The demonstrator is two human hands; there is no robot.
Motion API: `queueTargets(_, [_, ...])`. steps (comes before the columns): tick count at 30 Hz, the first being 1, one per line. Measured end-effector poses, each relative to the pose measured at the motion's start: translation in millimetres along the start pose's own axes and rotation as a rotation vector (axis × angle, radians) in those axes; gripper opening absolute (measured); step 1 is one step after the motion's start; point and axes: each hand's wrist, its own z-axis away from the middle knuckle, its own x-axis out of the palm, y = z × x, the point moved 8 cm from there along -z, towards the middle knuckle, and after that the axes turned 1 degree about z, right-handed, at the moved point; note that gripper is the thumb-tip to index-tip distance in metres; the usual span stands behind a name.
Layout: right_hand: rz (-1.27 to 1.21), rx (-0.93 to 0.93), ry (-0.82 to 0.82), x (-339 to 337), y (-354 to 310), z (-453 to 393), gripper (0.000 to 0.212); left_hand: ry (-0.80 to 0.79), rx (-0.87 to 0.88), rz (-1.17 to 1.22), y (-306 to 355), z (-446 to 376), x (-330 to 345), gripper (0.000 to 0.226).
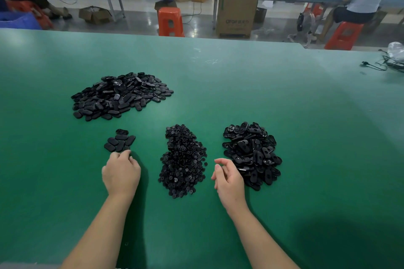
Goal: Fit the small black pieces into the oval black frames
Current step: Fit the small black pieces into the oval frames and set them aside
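Left grip (121, 171) knuckles-up, fingertips curled at near edge of small oval cluster (119, 143); holding one? can't tell. Small pieces (183, 161) heaped between grips. Right grip (227, 178) loosely spread, empty, oval frames (251, 155) just right. Parts light, stiff, slick-looking; pinch by edges.

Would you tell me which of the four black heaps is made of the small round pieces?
The middle heap, between the hands; the other three hold larger oval parts.
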Motion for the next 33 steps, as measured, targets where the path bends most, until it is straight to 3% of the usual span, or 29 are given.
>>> queueTargets(6, [0.047, -0.004, -0.013, 3, 1, 0, 0.015, 0.001, 0.042, 0.130, 13, 4, 0, 0.032])
queueTargets(11, [0.093, -0.009, -0.025, 6, 0, 1, 0.018, -0.137, 0.170, 0.322, 51, 23, 22, 0.024])
queueTargets(14, [0.130, -0.021, -0.054, 9, -3, 1, 0.017, -0.156, 0.191, 0.310, 55, 32, 34, 0.023])
queueTargets(18, [0.491, -0.145, -0.012, -8, -24, -8, 0.011, -0.162, 0.190, 0.323, 52, 29, 39, 0.026])
queueTargets(21, [0.889, -0.139, 0.070, -36, -38, -27, 0.023, -0.183, 0.198, 0.346, 53, 30, 39, 0.035])
queueTargets(24, [1.160, -0.107, 0.022, -51, -41, -45, 0.032, -0.148, 0.134, 0.406, 49, 28, 36, 0.038])
queueTargets(28, [1.337, -0.147, -0.063, -50, -38, -54, 0.033, -0.139, 0.104, 0.433, 46, 28, 36, 0.031])
queueTargets(33, [1.372, -0.171, -0.068, -49, -38, -56, 0.030, -0.164, 0.075, 0.382, 44, 28, 39, 0.028])
